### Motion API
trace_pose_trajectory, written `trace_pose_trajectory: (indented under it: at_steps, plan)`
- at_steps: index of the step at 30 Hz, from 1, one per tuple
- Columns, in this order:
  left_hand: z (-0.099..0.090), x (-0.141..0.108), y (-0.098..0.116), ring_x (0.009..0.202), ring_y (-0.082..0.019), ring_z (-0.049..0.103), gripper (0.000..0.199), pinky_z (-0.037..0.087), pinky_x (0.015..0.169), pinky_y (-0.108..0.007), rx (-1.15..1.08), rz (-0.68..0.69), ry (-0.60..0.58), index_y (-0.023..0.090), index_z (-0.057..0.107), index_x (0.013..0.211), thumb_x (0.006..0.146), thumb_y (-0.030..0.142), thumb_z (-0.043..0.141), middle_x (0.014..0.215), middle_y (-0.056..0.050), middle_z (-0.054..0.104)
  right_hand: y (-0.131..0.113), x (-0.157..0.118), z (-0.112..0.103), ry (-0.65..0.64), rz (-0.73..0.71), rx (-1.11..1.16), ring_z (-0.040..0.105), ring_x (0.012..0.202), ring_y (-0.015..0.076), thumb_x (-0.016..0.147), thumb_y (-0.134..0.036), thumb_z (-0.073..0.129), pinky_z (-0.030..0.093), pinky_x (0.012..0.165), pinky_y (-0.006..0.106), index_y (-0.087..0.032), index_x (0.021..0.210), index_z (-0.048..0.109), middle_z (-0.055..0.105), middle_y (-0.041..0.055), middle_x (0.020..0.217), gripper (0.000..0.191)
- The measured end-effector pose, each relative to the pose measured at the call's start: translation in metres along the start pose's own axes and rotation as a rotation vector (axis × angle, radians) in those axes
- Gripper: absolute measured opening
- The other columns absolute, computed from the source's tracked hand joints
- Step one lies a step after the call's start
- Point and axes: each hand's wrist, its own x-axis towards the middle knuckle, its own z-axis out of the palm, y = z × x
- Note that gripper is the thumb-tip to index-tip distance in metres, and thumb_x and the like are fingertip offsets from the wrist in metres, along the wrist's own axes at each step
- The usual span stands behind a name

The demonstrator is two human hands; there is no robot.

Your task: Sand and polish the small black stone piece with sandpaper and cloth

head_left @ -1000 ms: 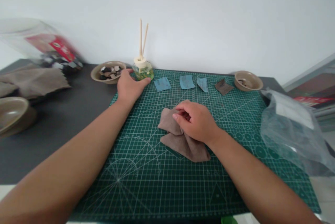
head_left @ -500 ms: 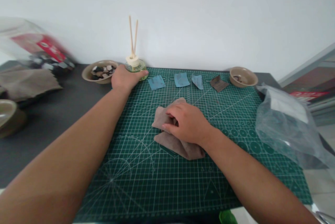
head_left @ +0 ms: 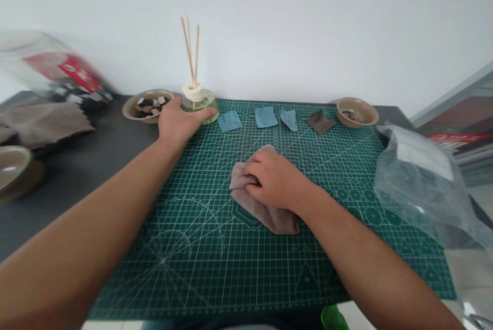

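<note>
Your left hand (head_left: 179, 123) has slid up against the glass reed diffuser bottle (head_left: 200, 106), its fingers curved around the near side, though the view doesn't settle whether it's really gripping. Just left of it sits a ceramic bowl (head_left: 129, 111) of dark and pale pieces. Your right hand (head_left: 275, 181) is clenched down on the taupe suede cloth (head_left: 239, 186), mid-frame on the green cutting mat (head_left: 231, 278). The cloth's two lobes have drawn closer, leaving one bunched, folded wad under your fingers. Along the mat's top edge lie blue paper scraps (head_left: 266, 116) and a dark brown scrap (head_left: 319, 122). Beyond them is a small bowl (head_left: 356, 112), and a clear plastic bag (head_left: 419, 186) slumps at far right.
</note>
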Motion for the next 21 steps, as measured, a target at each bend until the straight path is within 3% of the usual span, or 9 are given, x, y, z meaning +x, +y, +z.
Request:
trace_pose_trajectory:
  at_steps: [2, 6, 9, 12, 16, 21]
  plan:
    - [-0.010, -0.017, 0.005, 0.085, -0.017, 0.054, 0.056, 0.037, 0.074, -0.028, 0.029, 0.023, 0.043, 0.012, 0.065, 0.103, 0.071, 0.054, 0.083, 0.093, 0.000, 0.067, 0.004, -0.002, -0.004, -0.017, 0.044, -0.025, 0.062, 0.090, 0.0235, 0.084, -0.023, 0.062, 0.048, 0.074, 0.035, -0.019, 0.083, 0.071, 0.071, 0.0090, 0.092, 0.010]
    - [-0.026, -0.055, 0.009, 0.068, -0.016, 0.053, 0.050, 0.037, 0.064, -0.028, 0.126, 0.075, 0.008, 0.016, 0.072, 0.095, 0.065, 0.052, 0.088, 0.077, 0.001, 0.066, 0.021, -0.010, -0.018, -0.033, 0.117, -0.050, 0.059, 0.074, 0.0210, 0.074, -0.019, 0.068, 0.039, 0.062, 0.032, -0.021, 0.069, 0.066, 0.070, 0.0054, 0.077, 0.006]
    - [-0.029, -0.079, 0.010, 0.074, -0.018, 0.060, 0.051, 0.044, 0.067, -0.028, -0.096, 0.144, -0.190, 0.021, 0.073, 0.102, 0.063, 0.048, 0.090, 0.090, 0.000, 0.073, 0.042, -0.020, -0.033, -0.045, 0.207, -0.063, 0.057, 0.065, 0.0184, 0.070, -0.013, 0.068, 0.036, 0.059, 0.031, -0.022, 0.066, 0.067, 0.069, 0.0030, 0.071, 0.011]
    - [-0.023, -0.097, 0.010, 0.070, -0.017, 0.059, 0.050, 0.044, 0.063, -0.026, -0.179, 0.189, -0.333, 0.023, 0.073, 0.103, 0.061, 0.043, 0.092, 0.086, 0.000, 0.073, 0.062, -0.028, -0.044, -0.029, 0.356, -0.100, 0.057, 0.062, 0.0172, 0.066, -0.002, 0.066, 0.034, 0.056, 0.030, -0.022, 0.067, 0.070, 0.071, 0.0040, 0.074, 0.020]
    - [-0.006, -0.113, 0.013, 0.063, -0.016, 0.055, 0.053, 0.039, 0.055, -0.025, -0.153, 0.270, -0.433, 0.021, 0.074, 0.105, 0.060, 0.042, 0.092, 0.078, 0.000, 0.071, 0.072, -0.029, -0.048, -0.042, 0.467, -0.125, 0.059, 0.063, 0.0185, 0.069, -0.003, 0.064, 0.033, 0.055, 0.031, -0.022, 0.065, 0.070, 0.072, 0.0052, 0.074, 0.020]
    - [0.011, -0.121, 0.022, 0.081, -0.020, 0.065, 0.062, 0.046, 0.068, -0.028, -0.086, 0.334, -0.572, 0.024, 0.068, 0.123, 0.066, 0.041, 0.087, 0.100, 0.000, 0.075, 0.065, -0.024, -0.049, -0.081, 0.547, -0.127, 0.063, 0.071, 0.0205, 0.073, -0.013, 0.065, 0.037, 0.059, 0.030, -0.021, 0.071, 0.072, 0.074, 0.0072, 0.079, 0.011]
